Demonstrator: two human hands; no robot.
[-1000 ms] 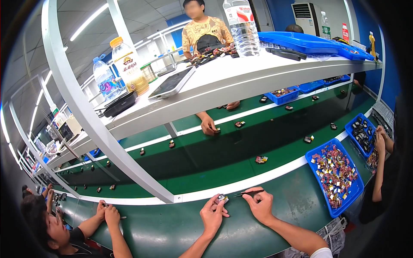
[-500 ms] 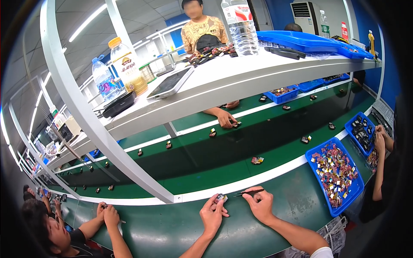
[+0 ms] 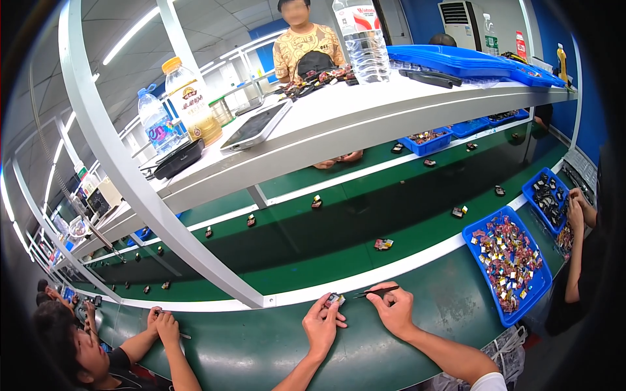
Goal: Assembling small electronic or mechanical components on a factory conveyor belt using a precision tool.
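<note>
Small module, pale/dark, is held in the left hand, thumb & fingers closed narrow on it, just above the near side of the green bench. Black tweezers are gripped in the right hand, fingers pinched round the shaft; tips are pointed left, just beside the module, w/ a small gap apparently left btwn. Whether the tweezer tips are fully closed can't be told, too small.

To the right, on the bench, a big blue tray is filled w/ loose reddish, yellow & white pcs. Farther right, a smaller blue tray is loaded w/ black parts; next to it, small pcs are handled by a co-worker's hands. At left, a small item is held btwn another co-worker's two hands; details can't be made out.

Beyond the bench, past a white rail, similar modules are spread along the green belt, incl. a reddish one nearest the right hand. Above the belt, a white shelf is occupied by a phone, an orange-capped bottle, a large clear bottle & stacked blue trays.
</note>
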